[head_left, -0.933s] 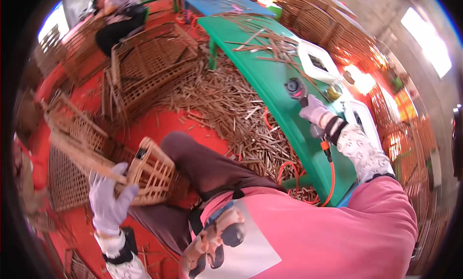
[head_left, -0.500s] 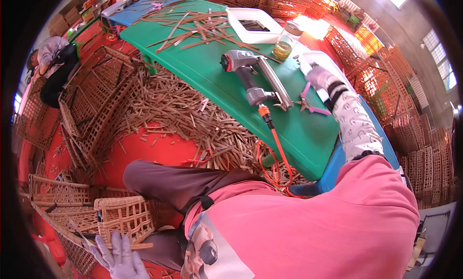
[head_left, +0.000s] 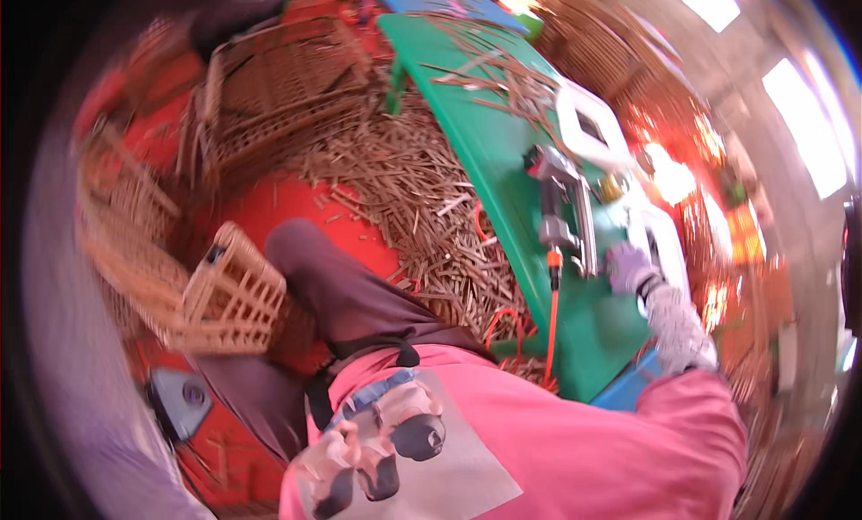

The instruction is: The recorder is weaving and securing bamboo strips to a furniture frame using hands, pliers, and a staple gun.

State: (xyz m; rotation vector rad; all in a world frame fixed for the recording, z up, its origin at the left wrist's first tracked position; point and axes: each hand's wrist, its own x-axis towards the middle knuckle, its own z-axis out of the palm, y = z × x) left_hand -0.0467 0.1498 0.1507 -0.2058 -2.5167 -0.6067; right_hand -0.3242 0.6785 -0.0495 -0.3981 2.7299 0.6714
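My right hand (head_left: 631,267), in a pale purple glove, is low over the green table (head_left: 575,340), between the nail gun (head_left: 558,201) and a white tray (head_left: 675,237). Motion blur smears its fingers, so its grip is unclear. The purple-handled cutters do not show. Along the left rim a large blurred pale purple shape, seemingly my left hand and arm (head_left: 76,403), is very close to the camera; its fingers cannot be made out. A woven rattan basket (head_left: 229,295) leans by my leg, with no hand visibly on it.
An orange air hose (head_left: 553,322) runs from the nail gun over the table edge. Loose strips (head_left: 431,197) heap on the red floor. Another woven frame (head_left: 287,89) stands beyond. A second white tray (head_left: 588,129) and a glass jar (head_left: 614,188) stand on the table.
My head view has swung. My right hand has come back from the white tray to beside the nail gun, where the cutters lay. My left hand has left the basket, seemingly raised near the camera.
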